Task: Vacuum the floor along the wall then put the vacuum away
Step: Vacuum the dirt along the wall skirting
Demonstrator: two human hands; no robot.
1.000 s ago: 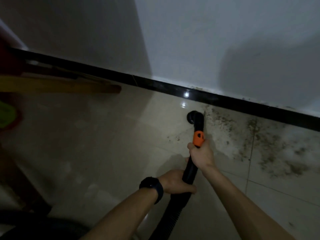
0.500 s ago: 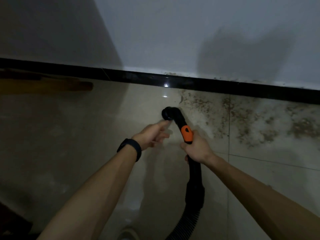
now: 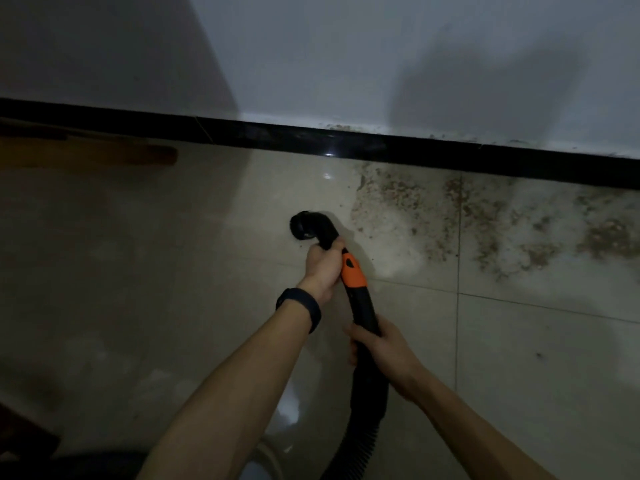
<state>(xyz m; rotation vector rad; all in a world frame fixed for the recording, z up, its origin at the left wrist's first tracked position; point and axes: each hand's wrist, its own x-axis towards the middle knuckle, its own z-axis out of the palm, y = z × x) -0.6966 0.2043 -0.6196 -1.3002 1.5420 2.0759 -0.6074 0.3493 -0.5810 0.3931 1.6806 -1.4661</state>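
Pale floor tiles (image 3: pixel 173 271) meet a white wall (image 3: pixel 346 57) at a black skirting board (image 3: pixel 277 138), all dimly lit. Brown grit (image 3: pixel 398 202) lies scattered along the skirting to the right. A person stands over it with a black vacuum hose (image 3: pixel 367 393). Their left hand (image 3: pixel 323 263), with a dark band (image 3: pixel 301 308) on the wrist, is wrapped round the hose just behind its curved open end (image 3: pixel 306 226). That end sits low, just left of the grit; whether it touches the tiles is unclear. Their right hand (image 3: pixel 384 351) grips below an orange collar (image 3: pixel 353 271). The open end probably needs a slow sweep rightward, low and tight to the skirting.
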